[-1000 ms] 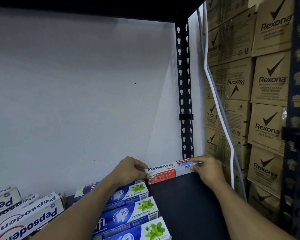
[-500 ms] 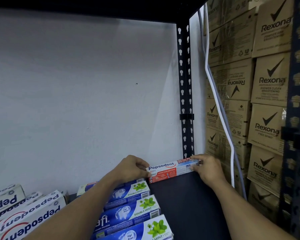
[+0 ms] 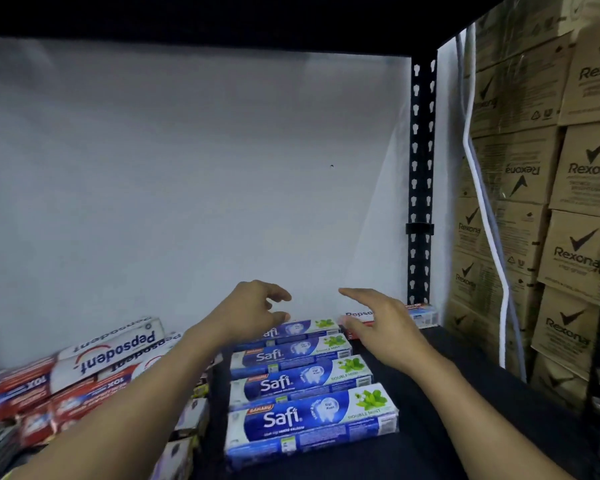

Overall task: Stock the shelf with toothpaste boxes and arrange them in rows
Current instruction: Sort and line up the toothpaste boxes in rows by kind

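Pepsodent box [image 3: 423, 315] at back right corner (partly behind right hand [image 3: 385, 327]), left hand [image 3: 253, 315] apart, both loosely spread, empty

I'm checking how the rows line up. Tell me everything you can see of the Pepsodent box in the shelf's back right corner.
The Pepsodent box is a long, slim carton, cardboard by its look, white with blue lettering, a red band low down and blue print at its right end. It lies lengthwise on the black shelf along the back wall, its right end by the foot of the perforated post. The open right hand, in front, hides its middle and does not grip it.
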`<control>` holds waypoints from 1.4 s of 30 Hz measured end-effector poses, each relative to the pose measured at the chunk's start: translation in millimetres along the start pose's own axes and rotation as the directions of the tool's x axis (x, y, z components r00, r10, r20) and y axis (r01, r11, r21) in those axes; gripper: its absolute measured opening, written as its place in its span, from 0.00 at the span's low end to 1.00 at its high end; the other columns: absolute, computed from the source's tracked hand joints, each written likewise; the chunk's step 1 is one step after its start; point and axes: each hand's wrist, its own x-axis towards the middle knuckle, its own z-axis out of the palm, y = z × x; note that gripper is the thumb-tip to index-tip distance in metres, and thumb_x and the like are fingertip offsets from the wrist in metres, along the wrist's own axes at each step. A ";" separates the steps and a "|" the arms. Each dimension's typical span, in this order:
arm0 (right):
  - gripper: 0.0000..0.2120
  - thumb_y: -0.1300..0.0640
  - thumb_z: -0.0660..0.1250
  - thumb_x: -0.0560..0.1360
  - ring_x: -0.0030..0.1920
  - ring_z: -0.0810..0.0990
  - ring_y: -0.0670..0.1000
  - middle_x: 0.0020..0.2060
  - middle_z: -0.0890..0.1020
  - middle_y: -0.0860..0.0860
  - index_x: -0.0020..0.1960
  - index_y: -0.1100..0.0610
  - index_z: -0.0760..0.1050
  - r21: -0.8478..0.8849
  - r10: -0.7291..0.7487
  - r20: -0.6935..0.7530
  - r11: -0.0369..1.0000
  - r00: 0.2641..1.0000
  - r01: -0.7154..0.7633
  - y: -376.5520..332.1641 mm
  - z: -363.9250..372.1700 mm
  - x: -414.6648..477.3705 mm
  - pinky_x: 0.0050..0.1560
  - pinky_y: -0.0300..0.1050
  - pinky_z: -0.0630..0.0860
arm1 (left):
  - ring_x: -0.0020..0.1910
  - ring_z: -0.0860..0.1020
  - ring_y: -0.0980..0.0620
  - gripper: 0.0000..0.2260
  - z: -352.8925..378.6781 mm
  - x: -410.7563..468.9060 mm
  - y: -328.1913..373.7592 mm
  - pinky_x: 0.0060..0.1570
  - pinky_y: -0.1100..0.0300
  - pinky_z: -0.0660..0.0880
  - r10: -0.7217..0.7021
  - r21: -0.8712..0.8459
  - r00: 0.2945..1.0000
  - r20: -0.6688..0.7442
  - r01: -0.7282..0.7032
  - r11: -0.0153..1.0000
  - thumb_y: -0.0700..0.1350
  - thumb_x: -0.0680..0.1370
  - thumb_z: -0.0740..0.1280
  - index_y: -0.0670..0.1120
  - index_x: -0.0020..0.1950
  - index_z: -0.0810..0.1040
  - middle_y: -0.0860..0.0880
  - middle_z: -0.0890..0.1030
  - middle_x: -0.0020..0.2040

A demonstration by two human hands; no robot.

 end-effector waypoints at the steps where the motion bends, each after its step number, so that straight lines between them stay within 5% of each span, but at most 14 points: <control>1: 0.24 0.46 0.69 0.77 0.67 0.69 0.39 0.69 0.73 0.41 0.72 0.43 0.70 0.002 -0.029 0.036 1.000 0.999 0.029 -11.8 5.8 0.9 0.67 0.34 0.65 | 0.56 0.79 0.57 0.16 -9.8 -11.4 -5.0 0.56 0.58 0.77 -0.008 0.027 1.000 -0.016 0.008 1.000 0.52 0.76 0.72 0.56 0.64 0.79 0.55 0.80 0.63; 6: 0.28 0.40 0.65 0.77 0.73 0.63 0.44 0.74 0.65 0.39 0.75 0.35 0.59 -0.067 -0.119 0.231 0.988 0.966 0.138 -72.4 37.8 1.1 0.74 0.47 0.62 | 0.61 0.76 0.56 0.16 -54.5 -76.1 -38.3 0.58 0.58 0.75 -0.044 0.234 0.994 -0.095 0.065 0.970 0.54 0.77 0.70 0.58 0.65 0.78 0.54 0.78 0.64; 10: 0.30 0.42 0.65 0.78 0.74 0.60 0.45 0.75 0.63 0.40 0.76 0.36 0.57 -0.085 -0.206 0.336 0.965 0.919 0.248 -119.8 61.1 0.4 0.69 0.40 0.57 | 0.59 0.77 0.55 0.15 -76.8 -126.8 -69.8 0.57 0.57 0.75 -0.090 0.283 0.978 -0.189 0.142 0.949 0.55 0.77 0.69 0.56 0.63 0.79 0.55 0.79 0.62; 15: 0.29 0.43 0.64 0.79 0.74 0.60 0.47 0.76 0.63 0.43 0.77 0.38 0.58 -0.087 -0.227 0.397 0.955 0.889 0.283 -155.0 94.4 5.9 0.71 0.45 0.59 | 0.52 0.81 0.54 0.11 -79.7 -171.7 -96.4 0.52 0.57 0.76 -0.014 0.358 0.948 -0.317 0.133 0.924 0.55 0.77 0.69 0.54 0.57 0.83 0.56 0.82 0.56; 19: 0.23 0.50 0.64 0.80 0.70 0.65 0.49 0.71 0.70 0.47 0.74 0.44 0.67 -0.072 -0.260 0.406 0.947 0.876 0.315 -169.3 113.2 11.2 0.68 0.43 0.61 | 0.48 0.79 0.57 0.09 -72.0 -191.7 -105.6 0.56 0.56 0.70 0.079 0.446 0.924 -0.374 0.104 0.889 0.57 0.77 0.67 0.56 0.52 0.83 0.61 0.82 0.50; 30: 0.15 0.56 0.71 0.77 0.62 0.71 0.42 0.62 0.73 0.40 0.61 0.43 0.80 0.163 -0.207 0.352 0.974 0.913 0.158 -155.6 146.6 18.5 0.60 0.34 0.67 | 0.50 0.76 0.64 0.09 -48.6 -200.5 -124.7 0.72 0.57 0.58 0.107 0.300 0.862 -0.496 0.055 0.952 0.58 0.78 0.65 0.58 0.50 0.84 0.64 0.82 0.48; 42: 0.20 0.64 0.74 0.72 0.57 0.77 0.42 0.57 0.78 0.42 0.59 0.45 0.82 0.264 -0.233 0.283 0.952 0.930 0.157 -143.0 145.1 19.2 0.53 0.25 0.70 | 0.56 0.74 0.59 0.10 -58.3 -194.6 -98.5 0.73 0.50 0.55 -0.032 0.374 0.929 -0.368 0.179 0.910 0.62 0.75 0.68 0.57 0.49 0.77 0.62 0.79 0.50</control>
